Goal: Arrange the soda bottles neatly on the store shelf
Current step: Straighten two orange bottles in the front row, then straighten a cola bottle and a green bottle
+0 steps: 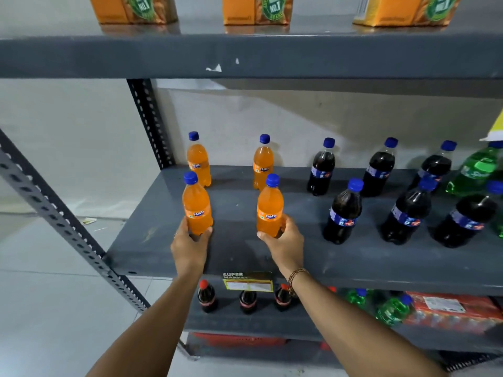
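Observation:
Orange Fanta bottles with blue caps stand on the grey middle shelf (239,257). My left hand (189,244) grips the base of the front left orange bottle (196,205). My right hand (284,242) grips the base of the front right orange bottle (270,208). Both held bottles are upright at the shelf's front. Behind them stand two more orange bottles, one at the back left (198,161) and one at the back right (263,164). To the right, several dark cola bottles (344,213) stand in two rows.
Green soda bottles (475,172) stand at the far right. Orange cartons (257,9) sit on the shelf above. The lower shelf holds red-capped cola bottles (206,296), green bottles and a red pack (451,311). A perforated upright post (151,123) bounds the shelf's back left.

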Demonstrator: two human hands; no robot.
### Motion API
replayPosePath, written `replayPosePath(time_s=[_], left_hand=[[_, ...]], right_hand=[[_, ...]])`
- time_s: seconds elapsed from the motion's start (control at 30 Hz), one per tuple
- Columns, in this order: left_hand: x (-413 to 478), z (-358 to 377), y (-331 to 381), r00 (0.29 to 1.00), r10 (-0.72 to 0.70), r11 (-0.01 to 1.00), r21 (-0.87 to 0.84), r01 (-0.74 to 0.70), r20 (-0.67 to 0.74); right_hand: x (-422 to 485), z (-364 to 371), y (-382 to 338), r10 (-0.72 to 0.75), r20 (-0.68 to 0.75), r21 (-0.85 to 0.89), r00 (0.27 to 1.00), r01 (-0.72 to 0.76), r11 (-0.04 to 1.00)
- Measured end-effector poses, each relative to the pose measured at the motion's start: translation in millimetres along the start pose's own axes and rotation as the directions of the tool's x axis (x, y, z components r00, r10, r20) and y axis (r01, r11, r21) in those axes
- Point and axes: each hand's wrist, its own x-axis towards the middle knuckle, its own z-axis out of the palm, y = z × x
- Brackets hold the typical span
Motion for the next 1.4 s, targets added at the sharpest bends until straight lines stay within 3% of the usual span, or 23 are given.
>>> replayPosePath(time_s=[0.23,0.37,0.43,0.53,0.6,0.73,0.9,1.03,1.13,1.27,1.4], left_hand=[[-1,1,0,1.0,-0.023,0.997,0.076,0.024,-0.018],[-6,1,0,0.997,-0.069,0.998,0.005,0.069,0.018],[-17,5,8,0.996,-0.081,0.995,-0.064,0.078,-0.044],[-40,10,19,0.978,0.011,0.988,-0.151,-0.043,-0.21],[-58,24,28,0.962,0.138,0.975,-0.141,-0.174,-0.238],[-102,74,55,0.903,0.419,0.901,-0.08,-0.426,-0.093],[-180,168,106,0.781,0.587,0.809,-0.187,-0.558,0.212],[-222,230,143,0.743,0.526,0.851,-0.26,-0.457,0.414],[-239,271,172,0.712,0.398,0.917,-0.279,-0.286,0.579],[-243,316,192,0.73,0.299,0.954,-0.21,-0.214,0.614],[-243,341,204,0.77,0.297,0.954,-0.199,-0.222,0.564]], right_hand=[[-1,1,1,-0.016,-0.014,-0.045,1.0,0.016,0.999],[-2,-5,3,0.004,0.046,-0.082,0.999,0.0,0.997],[-5,-12,9,0.038,0.052,-0.075,0.998,-0.034,0.997],[-11,-25,15,-0.012,-0.041,-0.016,0.999,0.011,1.0],[-14,-44,20,-0.094,-0.089,-0.01,0.992,0.094,0.996],[-18,-97,41,-0.298,-0.148,-0.097,0.943,0.286,0.953],[-2,-214,77,-0.335,-0.352,-0.158,0.874,0.297,0.942],[28,-296,106,-0.274,-0.63,-0.226,0.727,0.165,0.96],[49,-345,118,-0.184,-0.712,-0.225,0.677,0.027,0.974],[71,-390,130,0.012,-0.734,-0.139,0.679,-0.168,0.976],[82,-416,140,0.093,-0.601,-0.074,0.793,-0.171,0.982]])
